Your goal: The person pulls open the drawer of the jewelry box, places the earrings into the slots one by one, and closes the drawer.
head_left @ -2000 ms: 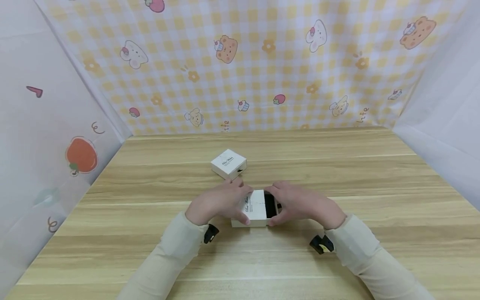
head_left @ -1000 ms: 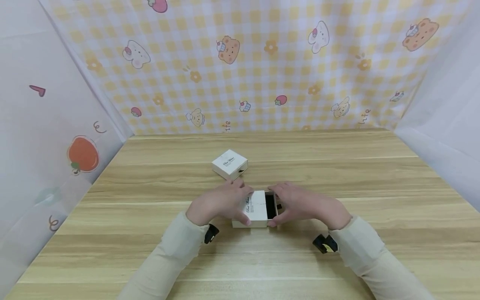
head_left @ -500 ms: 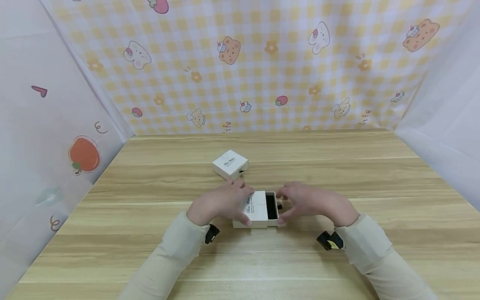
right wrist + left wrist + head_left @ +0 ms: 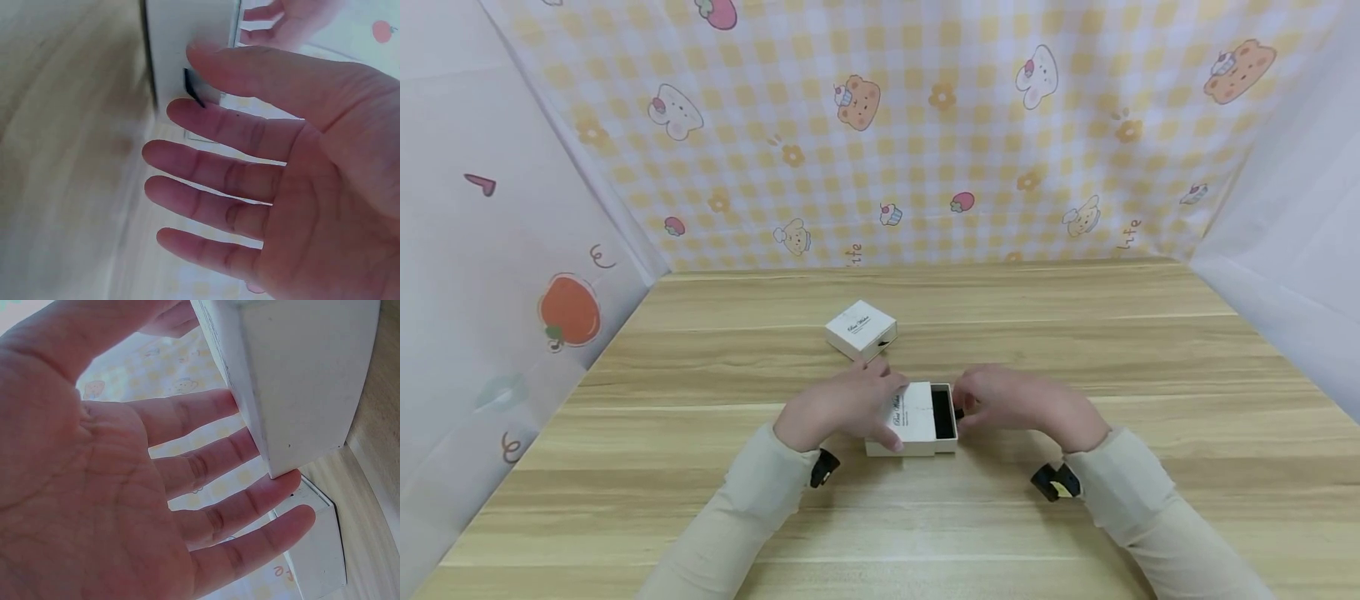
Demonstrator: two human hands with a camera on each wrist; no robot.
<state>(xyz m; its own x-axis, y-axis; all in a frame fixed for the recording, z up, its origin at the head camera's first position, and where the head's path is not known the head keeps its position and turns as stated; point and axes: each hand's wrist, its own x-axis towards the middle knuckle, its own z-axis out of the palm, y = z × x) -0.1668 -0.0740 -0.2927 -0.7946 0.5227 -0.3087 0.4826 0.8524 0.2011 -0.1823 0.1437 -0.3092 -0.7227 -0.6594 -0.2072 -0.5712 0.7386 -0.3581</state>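
Note:
A white sliding gift box [image 4: 916, 421] with dark script lies on the table, its inner drawer [image 4: 947, 446] pulled partway out to the right, showing a black lining. My left hand [image 4: 842, 404] grips the outer sleeve, thumb on the near side and fingers along the far side. At the drawer's right end is my right hand [image 4: 1022, 400]. In the right wrist view, thumb and forefinger stand apart on either side of the drawer's black ribbon tab [image 4: 193, 89], the other fingers extended.
A second white box [image 4: 861, 327], closed, with a black tab, sits just behind my left fingertips. The wood-grain table [image 4: 1075, 333] ends at a yellow checked cloth [image 4: 925, 150] behind, with white cloth at both sides.
My right hand has let go of the drawer's near and far sides and moved right, its thumb and forefinger drawing closer around the tab. My left hand stays on the sleeve.

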